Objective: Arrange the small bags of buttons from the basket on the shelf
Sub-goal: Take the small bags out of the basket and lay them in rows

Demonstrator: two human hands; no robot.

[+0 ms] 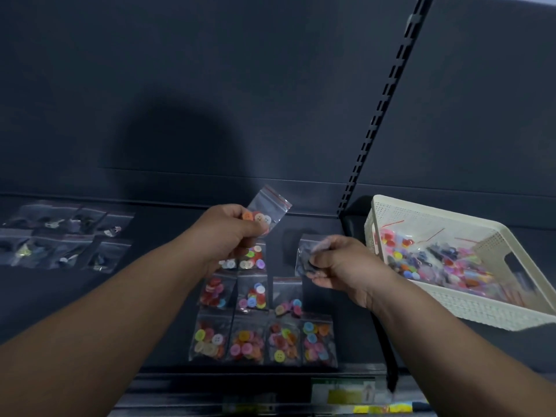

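The left hand (pixel 228 233) is pinching a colourful button bag (pixel 266 210) above the shelf (pixel 150 296), while the right hand (pixel 340 263) is gripping a dark button bag (pixel 305 254).

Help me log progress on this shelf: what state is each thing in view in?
left hand: grips the coloured-button bag.
coloured-button bag: held up above the shelf.
right hand: pinches the dark-button bag.
dark-button bag: held, blurred.
basket: on the shelf, many bags inside.
rows of coloured bags: lying flat.
dark bags at left: lying flat, grouped.
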